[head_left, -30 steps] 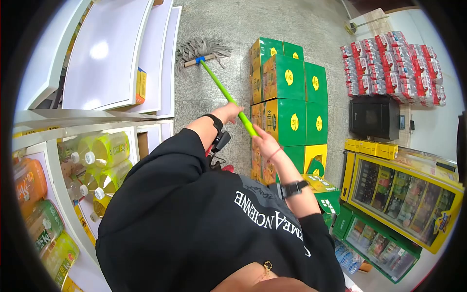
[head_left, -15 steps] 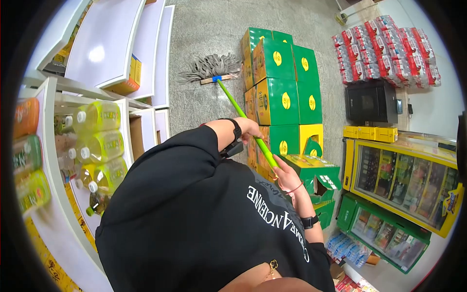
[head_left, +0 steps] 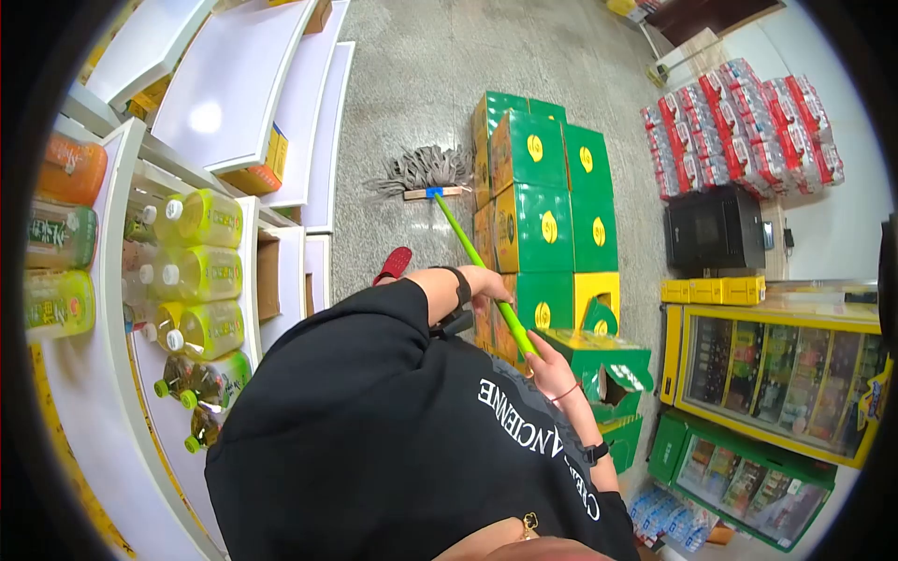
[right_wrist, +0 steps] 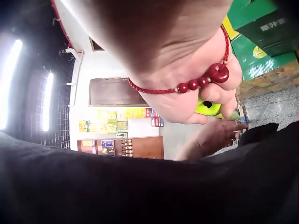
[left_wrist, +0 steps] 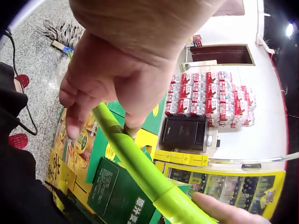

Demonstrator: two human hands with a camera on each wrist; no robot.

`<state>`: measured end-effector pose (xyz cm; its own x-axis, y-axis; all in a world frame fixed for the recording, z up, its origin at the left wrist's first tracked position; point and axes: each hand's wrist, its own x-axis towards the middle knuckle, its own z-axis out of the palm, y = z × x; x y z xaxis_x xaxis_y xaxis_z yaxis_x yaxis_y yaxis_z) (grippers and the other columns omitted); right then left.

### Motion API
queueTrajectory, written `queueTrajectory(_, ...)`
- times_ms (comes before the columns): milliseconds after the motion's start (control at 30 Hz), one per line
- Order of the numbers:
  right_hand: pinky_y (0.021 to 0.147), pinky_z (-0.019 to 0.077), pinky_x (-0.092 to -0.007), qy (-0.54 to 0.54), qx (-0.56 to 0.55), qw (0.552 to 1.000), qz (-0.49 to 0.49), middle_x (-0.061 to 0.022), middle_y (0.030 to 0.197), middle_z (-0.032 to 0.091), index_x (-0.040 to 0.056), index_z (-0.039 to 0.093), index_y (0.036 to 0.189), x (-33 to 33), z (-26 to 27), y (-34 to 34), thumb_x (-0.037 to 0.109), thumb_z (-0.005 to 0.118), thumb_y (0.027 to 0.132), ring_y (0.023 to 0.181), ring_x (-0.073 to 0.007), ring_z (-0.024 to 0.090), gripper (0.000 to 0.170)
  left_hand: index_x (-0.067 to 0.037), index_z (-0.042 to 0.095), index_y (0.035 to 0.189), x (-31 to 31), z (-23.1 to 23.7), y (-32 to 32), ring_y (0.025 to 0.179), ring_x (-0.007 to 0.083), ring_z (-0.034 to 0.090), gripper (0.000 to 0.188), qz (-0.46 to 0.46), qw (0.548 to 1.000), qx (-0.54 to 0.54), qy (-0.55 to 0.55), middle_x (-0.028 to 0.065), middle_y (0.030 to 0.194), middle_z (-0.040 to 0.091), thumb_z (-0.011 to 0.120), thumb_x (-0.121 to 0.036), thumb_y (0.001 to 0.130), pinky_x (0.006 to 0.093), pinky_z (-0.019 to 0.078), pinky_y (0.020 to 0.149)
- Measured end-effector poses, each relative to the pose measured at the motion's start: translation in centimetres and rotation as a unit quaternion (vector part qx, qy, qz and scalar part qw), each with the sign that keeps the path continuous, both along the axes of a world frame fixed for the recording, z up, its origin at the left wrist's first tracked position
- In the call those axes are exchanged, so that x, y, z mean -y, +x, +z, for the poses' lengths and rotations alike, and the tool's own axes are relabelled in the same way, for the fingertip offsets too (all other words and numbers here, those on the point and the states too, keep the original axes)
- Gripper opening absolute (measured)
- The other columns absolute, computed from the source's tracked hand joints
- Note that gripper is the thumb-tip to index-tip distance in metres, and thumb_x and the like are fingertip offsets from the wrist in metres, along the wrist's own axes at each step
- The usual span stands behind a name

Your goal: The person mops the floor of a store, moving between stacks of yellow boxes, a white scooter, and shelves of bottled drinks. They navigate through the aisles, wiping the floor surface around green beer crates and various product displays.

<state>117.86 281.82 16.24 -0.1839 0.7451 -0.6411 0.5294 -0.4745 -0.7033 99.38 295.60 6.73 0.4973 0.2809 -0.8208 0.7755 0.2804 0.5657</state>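
A green-handled mop slants down and away from me, its grey string head [head_left: 426,168] flat on the floor beside the boxes. My left hand [head_left: 487,282] grips the green handle [head_left: 458,232] partway down. Near the handle's top end, my right hand [head_left: 552,366] holds it with curled fingers. In the left wrist view, the handle runs between the thumb and fingers of my left hand [left_wrist: 117,70], and a fingertip of the right hand shows lower down. The right wrist view shows my right hand [right_wrist: 196,93], with a red bead bracelet, around the handle's rounded end [right_wrist: 208,107].
Stacked green cartons [head_left: 543,224] stand close right of the handle. White shelves [head_left: 229,84] line the left, with large drink bottles [head_left: 208,271] nearer me. A red shoe [head_left: 397,262] is on the floor. Drink packs [head_left: 739,126] and a yellow-framed cooler [head_left: 767,374] are at right.
The mop head has come nearer to me and shifted right, up beside the cartons. Both hands have moved right and lower in view, still holding the handle. A red shoe now shows at left.
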Motion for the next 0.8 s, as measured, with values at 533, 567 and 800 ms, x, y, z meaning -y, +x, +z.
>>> queueTrajectory(533,0.063,0.0442,-0.0234,0.065,0.053,0.994,0.068,-0.0076,0.098,0.057,0.0069,0.036,0.130,-28.3,-4.6,-15.5,0.015,0.049,0.084,0.071,-0.0095,0.052,0.048,0.008,0.057,0.087,-26.0,-6.3,-13.3,0.051,0.0264,0.060,0.049,0.128,0.989,-0.002,0.074,0.0204,0.074,0.057,0.049,-0.040,0.083,0.0364,0.0502,0.047)
queueTrajectory(567,0.063,0.0442,-0.0234,0.063,0.052,0.994,0.068,-0.0076,0.098,0.057,0.0069,0.036,0.130,-30.3,-4.7,-16.5,0.015,0.049,0.084,0.071,-0.0095,0.052,0.048,0.008,0.057,0.087,-27.5,-6.2,-14.1,0.051,0.0264,0.060,0.049,0.128,0.989,-0.003,0.072,0.0204,0.074,0.057,0.049,-0.040,0.083,0.0364,0.0502,0.047)
queueTrajectory(800,0.066,0.0454,-0.0269,-0.022,0.053,0.997,0.047,-0.0104,0.094,0.059,0.0078,0.034,0.132,-36.8,-4.1,-19.7,0.018,0.049,0.085,0.073,-0.0151,0.057,0.050,0.011,0.058,0.085,-34.0,-7.0,-15.7,0.050,0.0262,0.061,0.044,0.104,0.983,0.008,0.148,0.0204,0.075,0.060,0.050,-0.032,0.085,0.0338,0.0512,0.046)
